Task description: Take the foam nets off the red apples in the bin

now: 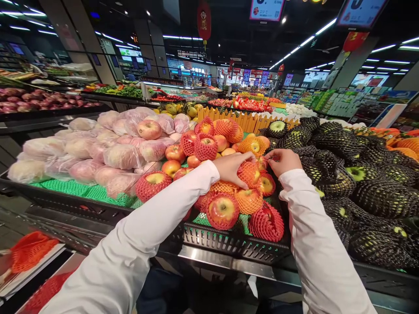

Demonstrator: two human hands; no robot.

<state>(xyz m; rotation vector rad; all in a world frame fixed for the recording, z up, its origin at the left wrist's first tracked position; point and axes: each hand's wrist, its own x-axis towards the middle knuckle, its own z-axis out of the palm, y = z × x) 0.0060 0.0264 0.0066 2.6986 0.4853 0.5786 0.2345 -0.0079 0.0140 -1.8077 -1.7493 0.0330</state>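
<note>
My left hand [231,168] curves over an apple in an orange foam net [249,174], thumb on the near side and fingers over the top. Just to its right, my right hand [284,162] has its fingers pinched together beside another apple [262,163]; what lies between the fingertips is too small to make out. Below the hands sit an apple in an orange net [249,200], an apple with its top bare [222,210] and an apple in a red net [266,221]. More netted apples [205,146] are heaped behind my left wrist.
Plastic-wrapped fruits [122,156] fill the left of the display on green matting [78,189]. Dark-netted green melons [379,198] are piled at the right. A black slatted basket wall [229,244] forms the front edge; a small orange fence [235,120] stands behind.
</note>
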